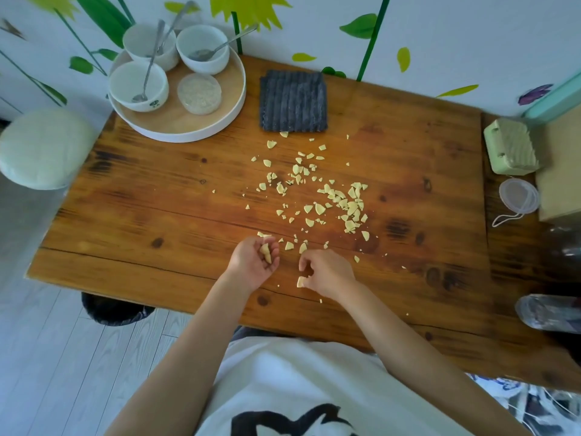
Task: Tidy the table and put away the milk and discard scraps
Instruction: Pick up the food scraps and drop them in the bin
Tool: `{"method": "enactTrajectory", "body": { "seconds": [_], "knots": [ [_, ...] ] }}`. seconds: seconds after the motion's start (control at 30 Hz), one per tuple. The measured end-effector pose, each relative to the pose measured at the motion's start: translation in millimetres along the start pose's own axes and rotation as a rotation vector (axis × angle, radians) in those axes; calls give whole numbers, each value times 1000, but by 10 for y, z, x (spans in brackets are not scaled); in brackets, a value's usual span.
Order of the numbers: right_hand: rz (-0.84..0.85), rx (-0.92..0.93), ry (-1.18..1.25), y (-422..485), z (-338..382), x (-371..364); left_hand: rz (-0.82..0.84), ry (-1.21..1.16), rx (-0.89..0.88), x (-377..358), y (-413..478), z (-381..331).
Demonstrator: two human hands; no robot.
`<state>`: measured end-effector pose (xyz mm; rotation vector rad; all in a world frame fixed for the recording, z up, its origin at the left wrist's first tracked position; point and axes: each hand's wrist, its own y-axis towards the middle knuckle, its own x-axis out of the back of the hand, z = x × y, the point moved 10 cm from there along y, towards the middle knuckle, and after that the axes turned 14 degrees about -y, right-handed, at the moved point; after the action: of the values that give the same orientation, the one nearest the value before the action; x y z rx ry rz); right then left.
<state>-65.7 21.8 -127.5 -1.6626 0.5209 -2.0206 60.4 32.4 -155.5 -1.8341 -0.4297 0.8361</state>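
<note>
Many pale yellow scraps point(341, 201) lie scattered over the middle of the wooden table point(141, 221). My left hand point(254, 262) is cupped palm-up near the front edge and holds a few of these scraps. Just to its right, my right hand point(325, 272) pinches one scrap point(301, 281) between thumb and fingers, low over the tabletop. No milk container is recognisable in view.
A round tray point(188, 129) at the back left carries three white bowls with spoons and a lidded clear tub. A folded grey cloth point(293, 100) lies at the back centre. A green box point(511, 147), a clear lid and bottles sit at the right. A stool point(44, 147) stands left.
</note>
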Motion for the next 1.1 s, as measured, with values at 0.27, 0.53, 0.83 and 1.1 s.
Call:
{"method": "enactTrajectory", "body": {
  "seconds": [0.27,0.53,0.83,1.1],
  "knots": [
    [-93,-79,527,-7,-116,125,31,51,28,-53,-6,121],
    [-204,-185,524,-50,-339,237,102,49,68,-231,-28,246],
    [-31,-235,105,-193,-394,-156,17,107,35,-169,61,260],
    [-135,-95,867,-73,-294,284,154,52,112,-443,-2,422]
  ]
}}
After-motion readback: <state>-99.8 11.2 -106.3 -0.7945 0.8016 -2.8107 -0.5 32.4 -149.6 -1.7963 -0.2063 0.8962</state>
